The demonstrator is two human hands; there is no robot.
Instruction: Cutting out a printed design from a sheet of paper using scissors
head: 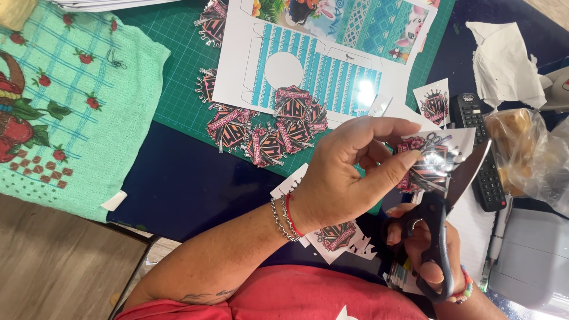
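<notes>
My left hand point(349, 172) pinches a small printed paper emblem point(430, 163), black with pink and teal, still edged in white paper. My right hand point(427, 249) grips black-handled scissors point(450, 195), fingers through the loops, with the blades open around the emblem's lower right edge. Several cut-out emblems of the same kind point(267, 127) lie heaped on the green cutting mat point(172, 71) just above my left hand. More uncut prints and white scraps point(338, 237) lie under my left wrist.
A printed turquoise striped box template point(314, 71) lies on the mat. A green embroidered cloth point(71, 106) covers the left. At right are a black remote point(483, 160), a crumpled white paper point(504, 62), a clear plastic bag point(527, 157) and a grey box point(533, 261).
</notes>
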